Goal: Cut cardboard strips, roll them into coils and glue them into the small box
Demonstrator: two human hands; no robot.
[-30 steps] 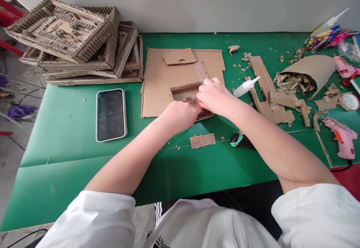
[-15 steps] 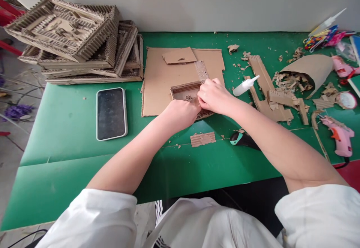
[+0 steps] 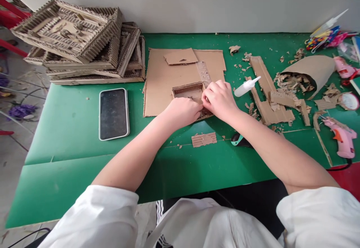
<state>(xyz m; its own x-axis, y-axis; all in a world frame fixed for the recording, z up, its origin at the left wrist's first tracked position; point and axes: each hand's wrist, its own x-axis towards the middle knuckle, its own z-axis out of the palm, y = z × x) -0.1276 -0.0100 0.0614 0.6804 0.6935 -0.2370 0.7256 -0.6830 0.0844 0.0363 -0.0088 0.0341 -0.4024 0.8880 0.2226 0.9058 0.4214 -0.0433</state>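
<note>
A small shallow cardboard box (image 3: 187, 89) with corrugated walls lies on a flat cardboard sheet (image 3: 159, 79). My left hand (image 3: 184, 109) is closed over the near side of the box, its fingertips hidden. Beside it, my right hand (image 3: 219, 99) bends its fingers in a pinch at the box's right near corner. Whatever sits between the fingertips is too covered to make out. Inside the box, a little curled cardboard bit (image 3: 190, 97) shows just past my left knuckles. A clear ruler (image 3: 203, 72) lies on the sheet behind my right hand.
Stacked corrugated cardboard trays (image 3: 84, 45) stand at the back left, near a phone (image 3: 113, 114). A white glue bottle (image 3: 244, 88), cardboard strips (image 3: 277, 113), a scrap-filled paper cone (image 3: 315, 70) and a pink glue gun (image 3: 343, 137) lie rightward. A dark-handled tool (image 3: 237, 139) is under my right forearm.
My right hand has shifted slightly right, so its fingers sit a little apart from my left hand. My left hand now covers more of the curled bit in the box.
</note>
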